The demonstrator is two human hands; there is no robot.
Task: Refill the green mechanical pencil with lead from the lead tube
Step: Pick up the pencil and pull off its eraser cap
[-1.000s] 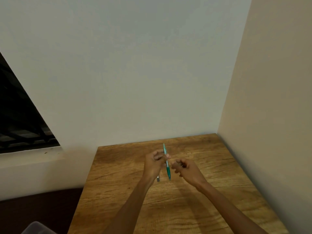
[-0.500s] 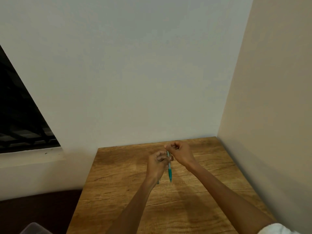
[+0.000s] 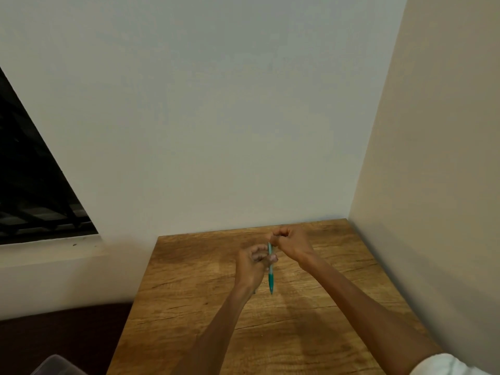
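Observation:
My left hand (image 3: 253,263) grips the green mechanical pencil (image 3: 270,277) around its middle and holds it nearly upright above the wooden table (image 3: 189,307), tip pointing down. My right hand (image 3: 290,243) is closed at the pencil's top end, fingers pinched together there. Whether it holds a lead or the cap is too small to tell. A small dark piece shows just below my left wrist on the table; it is mostly hidden, and I cannot tell if it is the lead tube.
The table stands in a corner, with a white wall behind and a beige wall (image 3: 433,185) on the right. A dark window (image 3: 32,190) is at the left. A translucent plastic container (image 3: 54,365) sits at the bottom left, off the table.
My right hand has risen from beside the pencil's lower half to its top end and pinched there. My left hand keeps the pencil almost still.

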